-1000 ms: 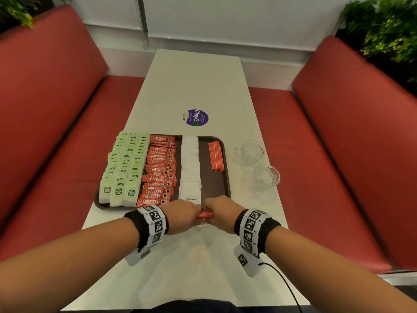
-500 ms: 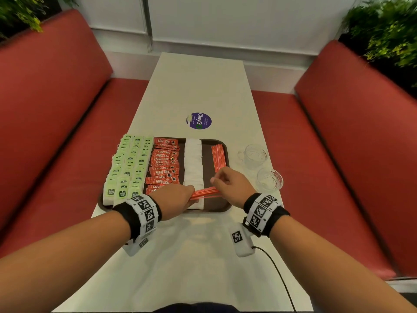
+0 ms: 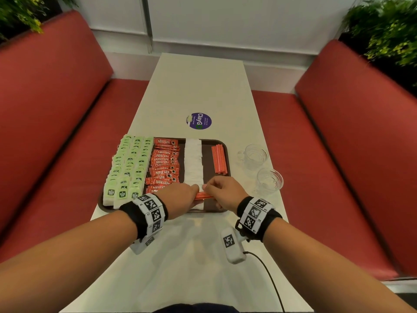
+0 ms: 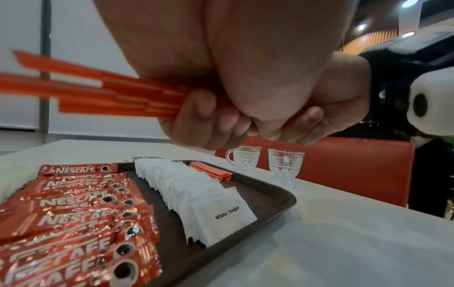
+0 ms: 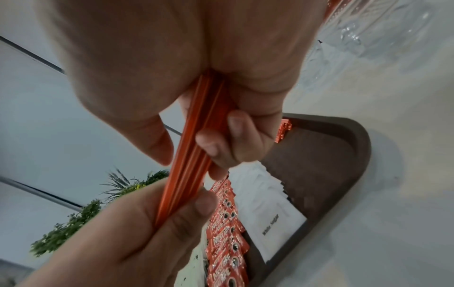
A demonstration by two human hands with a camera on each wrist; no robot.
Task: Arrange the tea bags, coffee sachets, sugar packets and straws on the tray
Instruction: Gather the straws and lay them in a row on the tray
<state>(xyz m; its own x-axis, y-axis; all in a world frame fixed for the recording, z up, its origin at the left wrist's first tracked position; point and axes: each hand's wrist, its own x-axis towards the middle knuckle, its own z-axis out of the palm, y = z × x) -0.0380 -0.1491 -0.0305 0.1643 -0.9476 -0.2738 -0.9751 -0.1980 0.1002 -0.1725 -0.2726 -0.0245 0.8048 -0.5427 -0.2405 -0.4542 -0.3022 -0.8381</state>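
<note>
While both hands are working over the near edge of the brown tray [image 3: 226,152], the arrangement is reading left to right as follows. Green tea bags [image 3: 126,170] are filling the tray's left side in rows. Red Nescafe coffee sachets [image 3: 163,166] are lying overlapped just beside them. White sugar packets [image 3: 193,161] are running in a single shingled line down the middle. A first batch of orange straws [image 3: 218,158] is lying lengthwise at the right rim.

The left hand [image 3: 180,199] is gripping one end of a second bundle of orange straws [image 3: 203,195], fingers curled around it. The right hand [image 3: 223,190] is pinching the other end between thumb and curled fingers [image 5: 221,143]. The bundle is being held crosswise, above the near end of the sugar row and not touching it.

Handling judgement: the straws are looking light, thin, smooth and fairly stiff. In the left wrist view they are fanning apart beyond the grip, so loose ones are likely to slip or roll. Holding at both ends, pressed together, is probably keeping them aligned best; a soft squeeze should avoid kinking.

Two cut-glass cups [image 3: 253,154] are standing on the white table [image 3: 203,86], right of the tray.
</note>
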